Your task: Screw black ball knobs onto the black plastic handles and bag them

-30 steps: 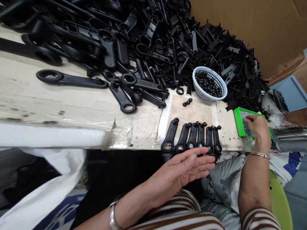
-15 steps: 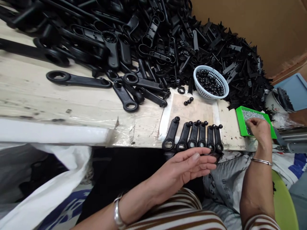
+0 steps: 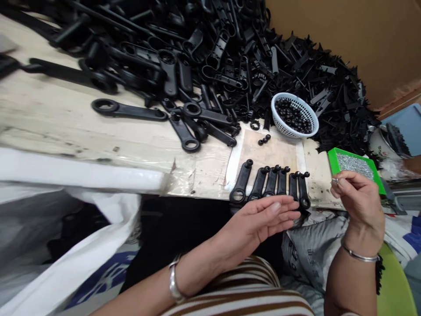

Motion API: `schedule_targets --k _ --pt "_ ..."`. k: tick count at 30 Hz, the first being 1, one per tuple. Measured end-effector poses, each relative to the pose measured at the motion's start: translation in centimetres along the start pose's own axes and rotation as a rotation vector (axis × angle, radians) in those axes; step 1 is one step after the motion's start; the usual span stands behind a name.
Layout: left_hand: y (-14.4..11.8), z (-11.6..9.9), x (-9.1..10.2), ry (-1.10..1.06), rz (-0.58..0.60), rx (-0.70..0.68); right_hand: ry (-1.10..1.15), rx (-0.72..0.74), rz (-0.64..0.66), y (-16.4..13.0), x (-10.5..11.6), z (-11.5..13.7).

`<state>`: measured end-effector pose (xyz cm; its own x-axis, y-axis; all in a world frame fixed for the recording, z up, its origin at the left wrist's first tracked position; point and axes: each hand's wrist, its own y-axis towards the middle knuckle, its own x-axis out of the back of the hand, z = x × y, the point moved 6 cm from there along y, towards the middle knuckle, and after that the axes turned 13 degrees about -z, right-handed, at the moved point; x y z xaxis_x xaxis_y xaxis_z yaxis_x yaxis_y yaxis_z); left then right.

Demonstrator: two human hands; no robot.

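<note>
My right hand (image 3: 358, 199) is up in front of the green tray (image 3: 333, 161), its thumb and fingers pinching a small silver screw (image 3: 334, 180). Many tiny silver pieces (image 3: 355, 165) fill that tray. My left hand (image 3: 263, 217) is stretched out flat, palm turned inward and nothing in it, just below the table's front edge. Beyond its fingers, several black plastic crank arms (image 3: 242, 181) lie side by side in a row, small knobs pointing away and ring ends by the edge. The left fingers partly cover some ring ends.
A pale blue basket (image 3: 276, 117) holds black knobs, and a few loose knobs (image 3: 264, 140) lie in front of it. Behind rises a large heap of black plastic parts (image 3: 210, 52). More crank arms (image 3: 131, 111) are scattered at left. A lime-green tub (image 3: 396, 281) stands low at right.
My right hand has come out of the green tray toward me, with a small screw now showing in its pinch. My left hand stays almost in place. The view has shifted slightly left.
</note>
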<state>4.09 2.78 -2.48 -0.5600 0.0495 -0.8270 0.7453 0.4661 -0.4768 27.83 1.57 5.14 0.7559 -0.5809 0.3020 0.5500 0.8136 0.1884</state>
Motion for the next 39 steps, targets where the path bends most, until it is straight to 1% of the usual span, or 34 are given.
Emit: schedule_targets --k 1,3,5,8,10,11,13,16,21,23,25,27,29,32,35,39 --pt "0.1 -0.2 0.0 -0.011 -0.013 -0.023 0.034 -0.015 0.067 -0.9 -1.5 0.3" --pt "0.1 -0.7 0.0 -0.043 -0.037 -0.078 0.002 -0.023 0.175 -2.7 -4.4 1.0" --pt "0.1 -1.1 0.2 -0.079 -0.055 -0.13 -0.111 0.049 0.249 -4.1 -7.1 2.0" --pt "-0.1 -1.6 0.7 -0.111 -0.071 -0.173 -0.295 0.33 0.287 -5.6 -10.2 4.1" --pt "-0.3 -1.9 1.0 -0.126 -0.08 -0.187 -0.37 0.504 0.291 -6.3 -11.5 5.1" --pt "-0.4 -2.0 1.2 -0.136 -0.084 -0.192 -0.395 0.558 0.292 -6.5 -11.9 5.4" --pt "-0.5 -2.3 1.5 -0.156 -0.092 -0.2 -0.428 0.608 0.301 -6.6 -12.4 5.6" --pt "-0.6 -2.6 1.7 -0.17 -0.115 -0.202 -0.467 0.621 0.302 -6.5 -12.5 5.6" --pt "-0.9 -3.1 2.0 -0.146 -0.16 -0.221 -0.456 0.536 0.308 -6.2 -12.2 6.1" --pt "-1.1 -3.4 2.3 -0.127 -0.194 -0.233 -0.458 0.501 0.269 -5.8 -11.9 6.3" --pt "-1.3 -3.8 2.8 -0.114 -0.239 -0.252 -0.485 0.508 0.192 -5.0 -11.7 6.4" --pt "-1.7 -4.3 3.3 -0.108 -0.279 -0.283 -0.542 0.57 0.122 -4.2 -11.9 6.5" --pt "-2.1 -4.8 3.8 -0.117 -0.312 -0.317 -0.605 0.667 0.095 -3.5 -12.6 6.5" --pt "-2.5 -5.5 4.5 -0.135 -0.353 -0.344 -0.669 0.78 0.114 -3.1 -13.7 6.2" --pt "-2.6 -5.7 4.8 -0.126 -0.375 -0.345 -0.7 0.815 0.155 -3.1 -14.2 5.7" --pt "-2.4 -5.5 4.8 -0.113 -0.38 -0.333 -0.716 0.851 0.194 -3.4 -14.4 5.4"
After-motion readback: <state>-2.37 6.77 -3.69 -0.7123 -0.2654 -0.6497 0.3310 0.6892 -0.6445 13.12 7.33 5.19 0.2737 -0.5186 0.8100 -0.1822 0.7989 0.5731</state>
